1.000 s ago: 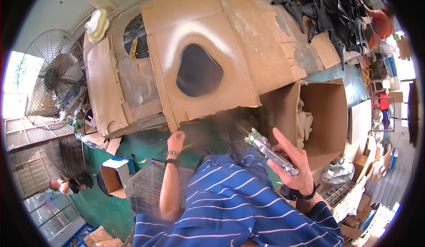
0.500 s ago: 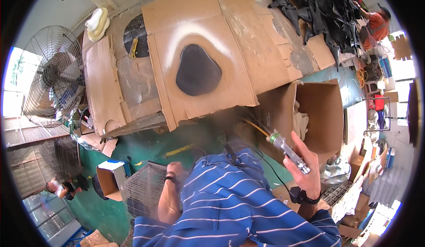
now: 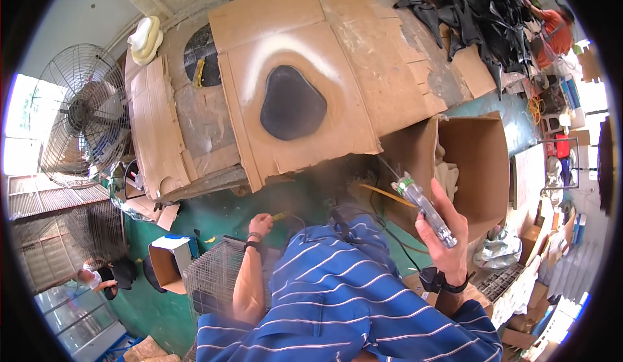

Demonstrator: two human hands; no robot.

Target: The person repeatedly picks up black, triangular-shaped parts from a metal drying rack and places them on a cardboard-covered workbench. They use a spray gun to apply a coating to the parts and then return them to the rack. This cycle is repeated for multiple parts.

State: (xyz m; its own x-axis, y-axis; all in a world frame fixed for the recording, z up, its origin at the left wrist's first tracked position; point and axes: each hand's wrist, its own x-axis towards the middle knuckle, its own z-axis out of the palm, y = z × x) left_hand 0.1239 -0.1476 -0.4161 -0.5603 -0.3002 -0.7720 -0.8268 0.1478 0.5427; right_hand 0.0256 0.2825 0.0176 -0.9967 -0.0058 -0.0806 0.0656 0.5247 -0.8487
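My right hand (image 3: pixel 448 239) is wrapped round a silver spray gun (image 3: pixel 425 206) with a green ring near its nozzle, held at the table's near edge beside the box. A dark rounded-triangle pad (image 3: pixel 293 104) lies flat on a brown cardboard sheet (image 3: pixel 354 125), with a white sprayed band on the sheet around its far side. My left hand (image 3: pixel 261 224) hangs low over the floor, its fingers curled. A yellow strip (image 3: pixel 280 217) shows just beyond those fingers; whether they grip anything is hidden.
An open cardboard box (image 3: pixel 483 167) with pale contents stands right of the table. A big wire fan (image 3: pixel 84 112) is at left, a wire cage (image 3: pixel 211 274) below my left arm. Black pieces (image 3: pixel 467 18) pile at far right, near a person in orange (image 3: pixel 555 34). Hoses trail below.
My left hand has moved up and forward, over the yellow strip. The spray gun's nozzle has shifted slightly right and its body tilts more steeply. The pad stays put on the sheet.
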